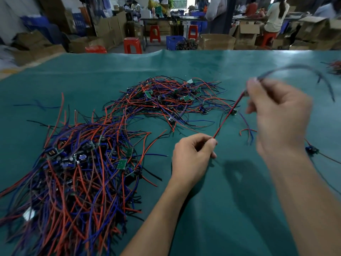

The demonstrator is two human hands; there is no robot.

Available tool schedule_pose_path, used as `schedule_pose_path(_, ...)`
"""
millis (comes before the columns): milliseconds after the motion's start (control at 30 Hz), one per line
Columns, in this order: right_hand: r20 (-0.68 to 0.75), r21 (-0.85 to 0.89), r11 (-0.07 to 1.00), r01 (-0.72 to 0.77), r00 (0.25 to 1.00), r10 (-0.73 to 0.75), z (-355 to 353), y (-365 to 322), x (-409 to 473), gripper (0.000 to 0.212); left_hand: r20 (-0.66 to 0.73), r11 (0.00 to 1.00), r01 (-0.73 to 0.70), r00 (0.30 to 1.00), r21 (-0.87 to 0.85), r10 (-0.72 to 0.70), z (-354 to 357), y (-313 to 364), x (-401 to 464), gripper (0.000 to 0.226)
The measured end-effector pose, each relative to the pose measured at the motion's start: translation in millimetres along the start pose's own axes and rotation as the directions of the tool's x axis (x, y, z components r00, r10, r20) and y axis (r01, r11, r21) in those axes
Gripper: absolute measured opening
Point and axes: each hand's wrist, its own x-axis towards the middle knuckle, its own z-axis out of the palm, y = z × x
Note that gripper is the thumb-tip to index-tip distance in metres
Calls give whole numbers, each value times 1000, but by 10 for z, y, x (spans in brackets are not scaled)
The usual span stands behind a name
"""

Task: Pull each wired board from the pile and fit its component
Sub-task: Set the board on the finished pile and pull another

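Two tangled piles of small green boards with red, blue and black wires lie on the green mat: a near pile (79, 163) at the left and a far pile (166, 100) in the middle. My left hand (191, 156) pinches the end of a red wire (227, 117) that runs tight up to my right hand (276, 115). My right hand is raised and blurred, its fingers curled round the wired piece, and dark wires (299, 69) arc out above it. The board itself is hidden in my right hand.
A single wired board (311, 150) lies at the right of the mat, and a small bundle of wires (335, 66) sits at the far right edge. Beyond the table stand red stools (132, 45), cardboard boxes and seated people.
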Motion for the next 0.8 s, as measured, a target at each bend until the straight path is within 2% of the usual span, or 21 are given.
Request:
schedule_pose_path(33,38,28,999,38,998,-40,113,-179,2,14,-2,1000,5,1000,25,-5,5,2,2,17)
schedule_pose_path(100,213,83,992,96,971,-112,454,-487,-51,18,-8,999,8,1000,49,-8,9,19,4,17)
schedule_pose_path(167,483,109,992,67,868,-112,882,-670,-136,28,-38,999,-16,999,37,18,-1,55,-18,28)
schedule_pose_path(200,618,65,997,33,783,-66,1102,-713,-175,37,-57,999,-24,998,45,26,-15,61,-29,28)
schedule_pose_path(267,795,-174,984,34,594,120,1461,-632,-222,53,-102,997,-20,994,81,28,-43,47,-30,14)
schedule_pose_path(300,822,-316,940,131,533,202,1582,-503,-203,53,-123,996,-5,992,92,16,-49,27,-17,16)
schedule_pose_path(333,822,-424,868,260,514,247,1657,-332,-152,46,-129,993,17,992,119,-2,-44,-7,5,17)
schedule_pose_path(400,784,-586,685,434,518,342,1652,57,-13,16,-101,978,52,994,201,-32,-31,-18,35,21)
schedule_pose_path(433,747,-657,593,466,509,428,1597,220,40,18,-98,978,71,994,195,-53,-29,-16,46,25)
schedule_pose_path(467,707,-707,501,499,495,505,1531,371,87,30,-107,983,84,992,160,-67,-26,-16,50,26)
schedule_pose_path(533,652,-751,395,529,502,568,1376,594,168,43,-130,991,89,989,103,-76,-22,-15,59,21)
schedule_pose_path(633,655,-754,405,516,549,520,1244,784,254,41,-149,992,98,985,74,-86,-17,-1,68,16)
schedule_pose_path(733,630,-775,442,451,600,493,1170,840,285,21,-145,992,96,986,87,-83,-15,-4,71,20)
schedule_pose_path(800,624,-777,453,436,626,468,1104,891,305,21,-159,991,88,985,97,-72,-15,-17,70,18)
